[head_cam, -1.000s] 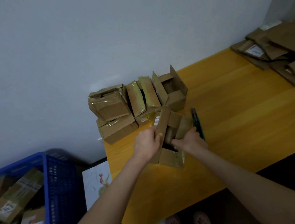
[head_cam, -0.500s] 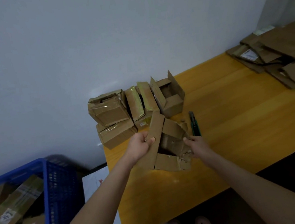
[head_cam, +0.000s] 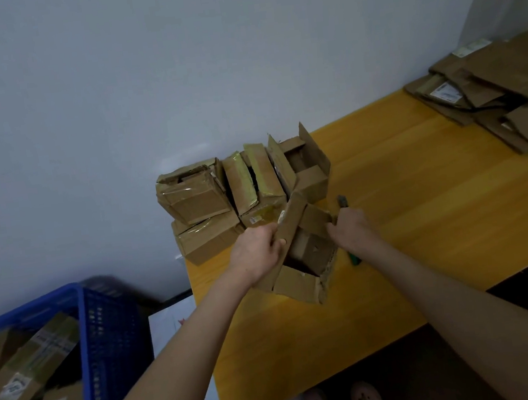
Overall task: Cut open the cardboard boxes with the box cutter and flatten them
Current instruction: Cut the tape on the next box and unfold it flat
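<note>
yellow table [head_cam: 424, 213] against a pale wall [head_cam: 205, 57] carries stacked cardboard boxes [head_cam: 203, 200].

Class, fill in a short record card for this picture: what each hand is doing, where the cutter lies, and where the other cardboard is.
Left hand: grips a flap of the open box
Right hand: on the box's other side; grip unclear
Box cutter: lying on the table, partly hidden by the right hand
Other boxes: stacked against the wall
Flattened cardboard: piled at the table's far right end
</note>
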A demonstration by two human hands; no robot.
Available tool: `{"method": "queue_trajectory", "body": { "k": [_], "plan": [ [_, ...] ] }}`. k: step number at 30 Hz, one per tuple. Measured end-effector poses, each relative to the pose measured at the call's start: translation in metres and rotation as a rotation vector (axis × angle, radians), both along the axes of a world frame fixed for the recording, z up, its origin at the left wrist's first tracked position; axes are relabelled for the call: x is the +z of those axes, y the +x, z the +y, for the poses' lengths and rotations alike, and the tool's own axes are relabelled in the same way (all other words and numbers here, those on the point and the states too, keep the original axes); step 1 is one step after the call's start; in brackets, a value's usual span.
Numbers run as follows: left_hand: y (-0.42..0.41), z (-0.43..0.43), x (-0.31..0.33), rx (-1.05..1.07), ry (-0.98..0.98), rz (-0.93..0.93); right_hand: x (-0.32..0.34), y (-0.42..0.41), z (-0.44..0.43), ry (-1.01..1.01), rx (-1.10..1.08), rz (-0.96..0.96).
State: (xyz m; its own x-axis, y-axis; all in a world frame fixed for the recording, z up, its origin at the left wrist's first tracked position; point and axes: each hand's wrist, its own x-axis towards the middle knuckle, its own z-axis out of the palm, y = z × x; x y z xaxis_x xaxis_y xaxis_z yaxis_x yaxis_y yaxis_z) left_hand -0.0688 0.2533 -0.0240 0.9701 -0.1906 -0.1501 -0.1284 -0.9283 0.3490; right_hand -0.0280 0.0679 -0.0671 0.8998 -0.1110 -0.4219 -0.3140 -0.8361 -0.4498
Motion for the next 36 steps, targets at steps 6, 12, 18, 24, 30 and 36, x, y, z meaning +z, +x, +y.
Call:
{"method": "queue_trajectory", "body": {
  "k": [6, 12, 18, 24, 30, 36],
  "plan": [
    [0.003, 0.006, -0.003, 0.076, -0.07, 0.02, 0.001, 0.001, -0.001, -0.055, 0.108, 0.061],
    [0.008, 0.027, -0.002, 0.211, -0.207, 0.126, 0.001, -0.005, -0.013, 0.385, 0.015, 0.04],
    [0.009, 0.031, 0.003, 0.191, -0.308, 0.24, -0.009, 0.001, -0.011, 0.284, -0.023, -0.055],
    [0.022, 0.014, 0.008, 0.082, -0.153, 0.18, 0.007, -0.004, 0.019, -0.334, 0.301, -0.024],
    [0.03, 0.022, 0.012, 0.045, -0.073, 0.165, 0.005, -0.002, 0.014, -0.257, 0.394, -0.154],
    [0.021, 0.033, 0.005, 0.134, 0.081, -0.028, 0.0, -0.005, -0.004, 0.442, 0.09, -0.142]
  ]
}}
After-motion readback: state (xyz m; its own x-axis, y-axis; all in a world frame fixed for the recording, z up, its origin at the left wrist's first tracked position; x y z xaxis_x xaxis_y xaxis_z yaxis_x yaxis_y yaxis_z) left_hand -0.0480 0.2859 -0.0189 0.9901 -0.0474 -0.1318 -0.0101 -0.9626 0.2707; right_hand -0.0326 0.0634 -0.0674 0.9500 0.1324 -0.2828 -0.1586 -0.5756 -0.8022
